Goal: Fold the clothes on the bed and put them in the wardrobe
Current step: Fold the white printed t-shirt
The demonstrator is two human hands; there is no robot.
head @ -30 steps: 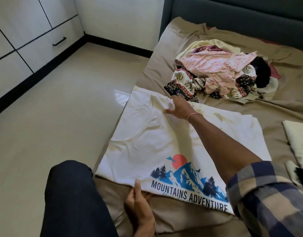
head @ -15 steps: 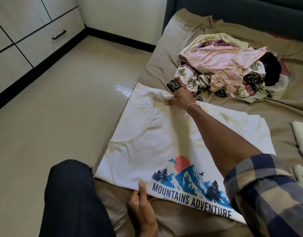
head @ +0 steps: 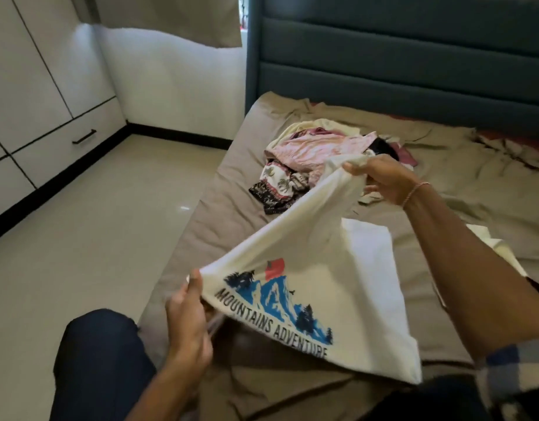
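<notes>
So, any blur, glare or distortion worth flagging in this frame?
Head view: motion-softened at the left hand and plaid sleeve; the T-shirt print is readable; small glare spot on the floor tiles; wide-angle lens bows the wardrobe lines; soft daylight, faint shadows.

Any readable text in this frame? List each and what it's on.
"MOUNTAINS ADVENTURE": dark capitals under the mountain graphic on the white T-shirt, gripped by the left hand and right hand.
Nothing else readable: the clothes pile shows patterns only, no lettering.
</notes>
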